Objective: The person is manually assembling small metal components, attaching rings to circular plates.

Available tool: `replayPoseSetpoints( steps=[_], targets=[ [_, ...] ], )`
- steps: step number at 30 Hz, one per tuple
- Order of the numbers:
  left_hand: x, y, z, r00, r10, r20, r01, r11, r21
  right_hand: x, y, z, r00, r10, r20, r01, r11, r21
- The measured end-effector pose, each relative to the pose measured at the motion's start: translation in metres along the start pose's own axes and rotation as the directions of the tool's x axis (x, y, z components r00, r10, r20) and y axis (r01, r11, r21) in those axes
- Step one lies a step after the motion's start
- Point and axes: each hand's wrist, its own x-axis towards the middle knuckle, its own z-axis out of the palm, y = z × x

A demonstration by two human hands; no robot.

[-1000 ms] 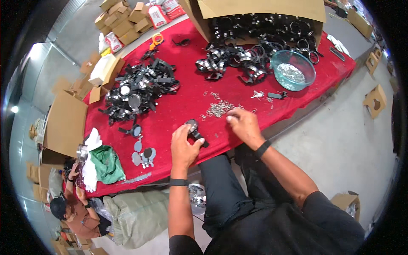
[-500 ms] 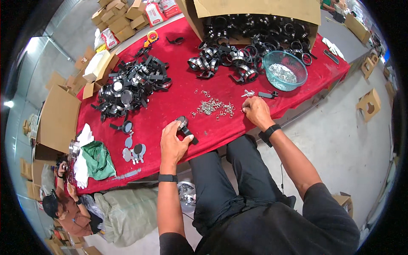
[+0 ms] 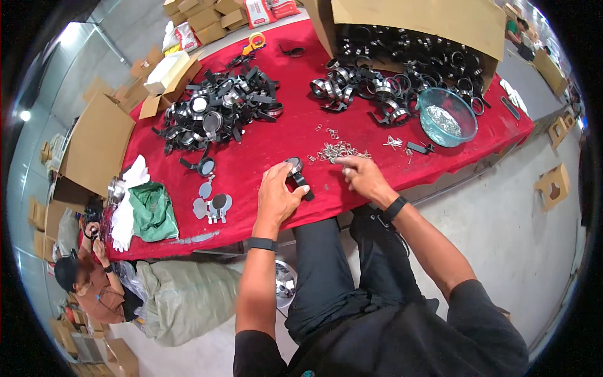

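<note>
My left hand [image 3: 276, 196] is closed around a small black ring-shaped part with a flat handle [image 3: 308, 193], held against the red cloth near the table's front edge. Part of its round end [image 3: 294, 164] shows above my fingers. My right hand [image 3: 365, 178] reaches to the near edge of a heap of small metal clips [image 3: 339, 151], its index finger stretched out and the other fingers bent; I see nothing held in it. Beyond that hand lie thin metal pins [image 3: 393, 142] and a loose black handle piece [image 3: 417, 148].
A clear teal bowl [image 3: 447, 119] with small metal pieces stands at the right. Black ringed parts pile up at left [image 3: 220, 110] and spill from a cardboard box [image 3: 418, 22]. Flat grey discs [image 3: 206, 190] and a green bag [image 3: 151, 213] lie left. Another person [image 3: 100, 283] works at far left.
My right hand has moved left from the pins to the clip heap, its index finger now extended. The left hand keeps the black part. The whole view has shifted a little.
</note>
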Motion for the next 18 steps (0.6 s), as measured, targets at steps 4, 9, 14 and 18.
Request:
replayPoseSetpoints(
  steps=[4, 9, 14, 18],
  targets=[
    [0.001, 0.003, 0.001, 1.0, -0.008, -0.001, 0.008, 0.999, -0.032, 0.017, -0.015, 0.034, 0.986, -0.146, -0.084, 0.136, 0.985, -0.109],
    [0.0, 0.006, -0.007, 0.999, -0.035, 0.016, 0.036, 0.998, -0.061, 0.027, -0.053, 0.05, 1.0, -0.009, 0.016, 0.009, 1.0, -0.009],
    [0.0, 0.006, -0.008, 1.0, -0.019, 0.016, 0.02, 0.996, -0.083, 0.037, -0.034, 0.055, 0.976, -0.215, 0.023, 0.216, 0.965, -0.15],
    [-0.001, -0.006, -0.009, 0.999, 0.024, 0.046, -0.023, 0.999, -0.022, 0.035, -0.034, 0.061, 0.908, -0.419, 0.002, 0.396, 0.855, -0.335]
  ],
)
